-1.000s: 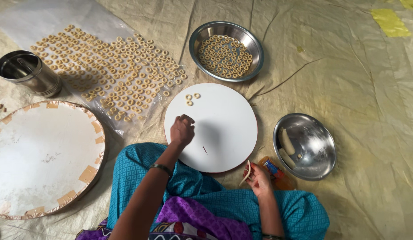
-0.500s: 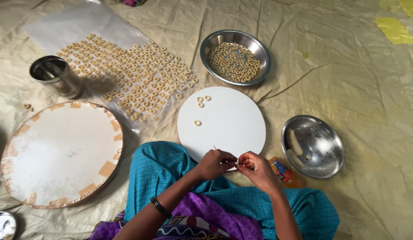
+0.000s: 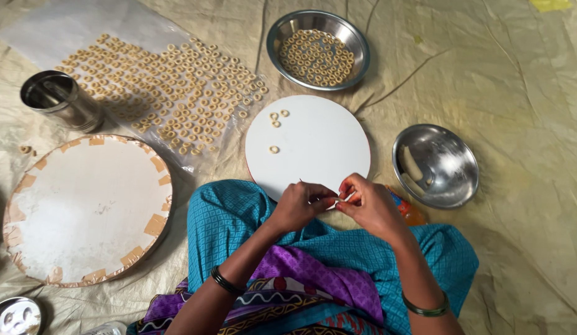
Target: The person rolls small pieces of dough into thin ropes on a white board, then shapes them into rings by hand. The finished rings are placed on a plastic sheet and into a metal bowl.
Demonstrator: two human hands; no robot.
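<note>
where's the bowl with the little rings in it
In the head view, the steel bowl of rings sits at top centre, just beyond the white round board.

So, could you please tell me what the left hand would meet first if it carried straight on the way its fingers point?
The left hand points right, at the right hand; their fingertips already nearly touch over the white round board's near edge, so it would likely meet those fingers first.

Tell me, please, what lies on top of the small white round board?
Four small dough rings lie on the white round board. Its near edge is covered by the left hand and right hand.
</note>
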